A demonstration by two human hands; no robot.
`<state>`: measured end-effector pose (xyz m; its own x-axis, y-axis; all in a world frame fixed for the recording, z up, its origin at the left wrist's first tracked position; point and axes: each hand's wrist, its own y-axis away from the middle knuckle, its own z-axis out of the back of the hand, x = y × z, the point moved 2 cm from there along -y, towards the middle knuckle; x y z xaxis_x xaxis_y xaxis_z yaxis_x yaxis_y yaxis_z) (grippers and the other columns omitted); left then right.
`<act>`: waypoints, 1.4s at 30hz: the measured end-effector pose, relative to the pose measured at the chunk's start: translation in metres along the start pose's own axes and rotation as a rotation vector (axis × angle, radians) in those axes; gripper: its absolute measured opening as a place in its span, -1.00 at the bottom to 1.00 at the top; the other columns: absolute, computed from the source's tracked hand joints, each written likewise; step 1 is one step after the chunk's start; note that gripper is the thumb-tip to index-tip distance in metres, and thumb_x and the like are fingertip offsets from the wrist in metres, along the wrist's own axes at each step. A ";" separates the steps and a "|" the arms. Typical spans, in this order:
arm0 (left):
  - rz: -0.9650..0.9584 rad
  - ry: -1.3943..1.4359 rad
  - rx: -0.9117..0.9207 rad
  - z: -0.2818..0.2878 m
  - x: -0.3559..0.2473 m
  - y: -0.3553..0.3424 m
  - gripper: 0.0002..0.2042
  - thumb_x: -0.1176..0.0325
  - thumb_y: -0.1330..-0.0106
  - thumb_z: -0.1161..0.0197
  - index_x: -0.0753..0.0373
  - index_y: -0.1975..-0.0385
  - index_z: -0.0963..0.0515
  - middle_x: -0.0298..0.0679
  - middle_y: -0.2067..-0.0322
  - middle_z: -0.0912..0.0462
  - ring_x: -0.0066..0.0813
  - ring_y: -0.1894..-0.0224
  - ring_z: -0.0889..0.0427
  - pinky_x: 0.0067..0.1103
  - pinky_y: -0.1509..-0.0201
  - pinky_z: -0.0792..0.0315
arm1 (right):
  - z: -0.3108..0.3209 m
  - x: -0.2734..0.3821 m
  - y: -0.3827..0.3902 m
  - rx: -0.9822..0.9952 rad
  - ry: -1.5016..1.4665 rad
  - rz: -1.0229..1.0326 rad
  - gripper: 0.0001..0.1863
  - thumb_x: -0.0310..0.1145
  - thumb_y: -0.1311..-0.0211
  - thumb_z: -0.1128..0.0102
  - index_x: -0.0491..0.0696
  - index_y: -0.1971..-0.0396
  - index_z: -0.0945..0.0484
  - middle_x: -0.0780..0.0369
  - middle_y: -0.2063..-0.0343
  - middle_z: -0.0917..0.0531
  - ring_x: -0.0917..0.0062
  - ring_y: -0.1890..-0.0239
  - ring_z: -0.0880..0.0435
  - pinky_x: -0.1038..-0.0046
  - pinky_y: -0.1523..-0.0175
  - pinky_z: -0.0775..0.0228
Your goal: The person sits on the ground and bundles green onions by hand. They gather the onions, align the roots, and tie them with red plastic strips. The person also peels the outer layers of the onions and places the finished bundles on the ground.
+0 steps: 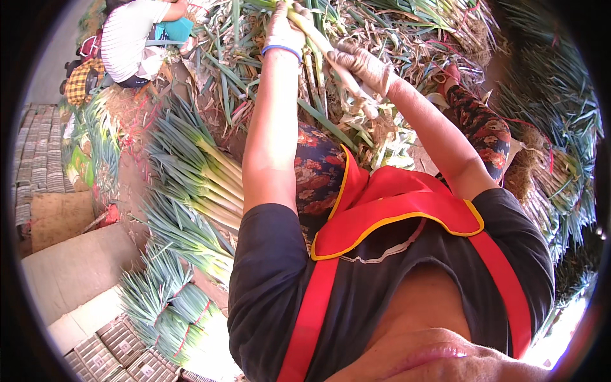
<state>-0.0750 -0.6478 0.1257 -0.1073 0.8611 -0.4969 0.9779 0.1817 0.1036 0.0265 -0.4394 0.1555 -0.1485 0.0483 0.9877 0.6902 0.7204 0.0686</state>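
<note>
In a thin, pale glove, my left hand (pixel 286 28) is closed round the upper part of a long green onion (pixel 313 33) at the top middle. A blue band circles that wrist. My right hand (pixel 366 67), in a soiled glove, closes its fingers on the stalk lower down. Its pale shaft slants down to the right, toward dry peelings. Trimmed leaves and husks (pixel 219 83) lie beneath and around both hands. Beside my left forearm rests a row of clean green onions (pixel 213 175) with white shafts.
Tied bundles of green onions (pixel 181 312) lie at the lower left, near stacked crates (pixel 118 353). Unpeeled, rooted green onions (pixel 554 184) are heaped along the right. A co-worker in a white top (pixel 130 41) sits at the upper left, near flattened cardboard (pixel 83 267).
</note>
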 end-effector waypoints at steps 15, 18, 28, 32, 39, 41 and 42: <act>0.111 -0.171 -0.081 0.009 -0.004 0.004 -0.79 0.17 -0.16 -0.31 0.07 0.45 -0.43 -0.37 0.61 -0.42 -0.49 0.61 -0.38 -0.54 0.55 -0.36 | -0.019 -0.002 0.016 -0.225 0.315 0.108 -0.26 0.18 -0.21 -0.05 -0.29 -0.01 -0.42 0.16 0.31 -0.60 0.58 0.19 -0.48 0.45 0.05 -0.34; 0.005 -0.294 -0.247 0.014 -0.010 0.010 -0.82 0.21 -0.17 -0.27 0.05 0.51 -0.40 -0.43 0.71 -0.30 -0.53 0.70 -0.30 -0.60 0.63 -0.25 | -0.042 0.010 0.046 -0.240 0.619 -0.085 -0.35 0.10 -0.25 -0.04 -0.28 0.04 -0.45 0.10 0.39 -0.61 0.46 0.34 -0.56 0.43 0.16 -0.39; 0.031 -0.136 -0.248 0.000 0.012 0.003 -0.86 0.28 -0.24 -0.23 0.09 0.45 -0.40 -0.43 0.72 -0.30 -0.61 0.74 -0.29 -0.66 0.69 -0.21 | -0.039 0.027 0.117 -0.368 0.501 -0.280 -0.56 -0.07 -0.24 -0.15 -0.21 0.19 -0.56 0.36 0.57 -0.53 0.67 0.49 -0.45 0.52 0.37 -0.33; -0.118 -0.235 -0.274 0.009 -0.058 0.030 -0.82 0.21 -0.24 -0.20 0.06 0.55 -0.41 -0.46 0.74 -0.28 -0.63 0.76 -0.26 -0.67 0.74 -0.14 | -0.038 -0.029 0.175 -0.417 0.319 -0.404 -0.67 -0.13 -0.25 -0.12 -0.13 0.36 -0.59 0.42 0.62 -0.45 0.78 0.55 -0.31 0.62 0.48 -0.17; -0.440 -0.345 -0.316 -0.001 -0.161 0.113 -0.90 0.32 -0.30 -0.15 0.13 0.43 -0.42 -0.40 0.73 -0.32 -0.59 0.81 -0.26 -0.65 0.78 -0.15 | 0.069 -0.125 0.171 -0.464 0.529 -0.277 -0.67 -0.14 -0.26 -0.05 -0.12 0.33 -0.60 0.36 0.51 -0.56 0.71 0.51 -0.31 0.60 0.40 -0.19; -0.542 -0.402 -0.235 0.012 -0.188 0.159 -0.92 0.33 -0.30 -0.15 0.15 0.39 -0.44 -0.38 0.71 -0.36 -0.59 0.79 -0.28 -0.65 0.77 -0.15 | 0.061 -0.133 0.164 -0.391 0.631 -0.230 -0.64 -0.12 -0.25 -0.07 -0.15 0.30 -0.59 0.37 0.57 -0.49 0.71 0.55 -0.26 0.60 0.45 -0.12; -0.588 -0.603 -0.349 0.035 -0.224 0.194 -0.92 0.36 -0.28 -0.17 0.17 0.29 -0.48 -0.36 0.66 -0.42 -0.58 0.75 -0.33 -0.65 0.74 -0.22 | 0.057 -0.137 0.161 -0.355 0.679 -0.203 -0.62 -0.11 -0.24 -0.08 -0.17 0.29 -0.58 0.38 0.59 -0.46 0.71 0.57 -0.24 0.60 0.47 -0.08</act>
<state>0.1447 -0.8222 0.2267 -0.3634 0.2074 -0.9082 0.6748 0.7308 -0.1031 0.1176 -0.2910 0.0228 0.0900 -0.5756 0.8128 0.8976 0.4004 0.1841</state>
